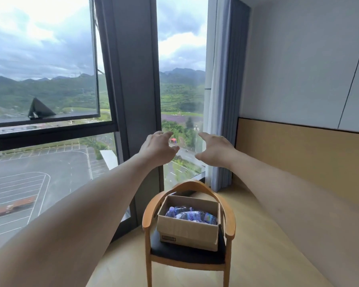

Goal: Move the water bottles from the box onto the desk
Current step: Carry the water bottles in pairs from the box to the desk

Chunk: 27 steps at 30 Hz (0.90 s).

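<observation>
Bottles heaped loose in open cardboard box on chair, left hand and right hand both empty, fingers spread, well above: likely slips from a smooth rounded side, or box tipping off the seat.

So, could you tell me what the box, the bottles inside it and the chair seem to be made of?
Box: plain brown cardboard, matte, folded flaps. Bottles: likely clear plastic, glossy, with blue-purple labels. Chair: light wood frame with a smooth finish; the dark seat looks padded, material unclear.
</observation>
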Each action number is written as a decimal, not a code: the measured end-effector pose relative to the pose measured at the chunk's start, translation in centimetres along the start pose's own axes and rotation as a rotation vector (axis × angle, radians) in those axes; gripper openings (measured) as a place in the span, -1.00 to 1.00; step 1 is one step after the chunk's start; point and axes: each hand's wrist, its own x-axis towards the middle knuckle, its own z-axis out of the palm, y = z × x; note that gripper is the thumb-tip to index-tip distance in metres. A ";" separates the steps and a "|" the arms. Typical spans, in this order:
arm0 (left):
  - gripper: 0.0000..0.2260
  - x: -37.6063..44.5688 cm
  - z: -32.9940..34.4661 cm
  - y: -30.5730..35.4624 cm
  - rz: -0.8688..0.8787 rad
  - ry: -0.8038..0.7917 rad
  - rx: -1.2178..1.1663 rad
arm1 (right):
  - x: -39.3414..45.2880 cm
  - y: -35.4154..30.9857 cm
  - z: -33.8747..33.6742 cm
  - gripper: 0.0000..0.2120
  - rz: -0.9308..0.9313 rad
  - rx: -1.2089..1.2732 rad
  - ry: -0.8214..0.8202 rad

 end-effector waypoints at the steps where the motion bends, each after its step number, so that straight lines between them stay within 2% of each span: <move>1: -0.46 1.6 0.9 -0.6 0.002 -0.012 0.001 | 1.8 0.4 0.7 -0.28 0.007 0.002 -0.006; 10: -0.43 15.9 8.8 -6.0 -0.058 -0.027 -0.032 | 18.1 5.0 8.2 -0.31 0.010 0.032 -0.016; 15: -0.43 25.6 14.2 -7.3 -0.062 -0.021 -0.037 | 28.5 9.3 11.3 -0.27 0.002 0.074 -0.006; 21: -0.41 36.5 19.6 -8.2 -0.071 -0.052 -0.022 | 40.0 13.5 14.1 -0.25 0.021 0.075 -0.062; 27: -0.42 42.8 25.4 -10.5 -0.096 -0.131 -0.001 | 46.7 17.0 19.3 -0.27 0.055 0.071 -0.145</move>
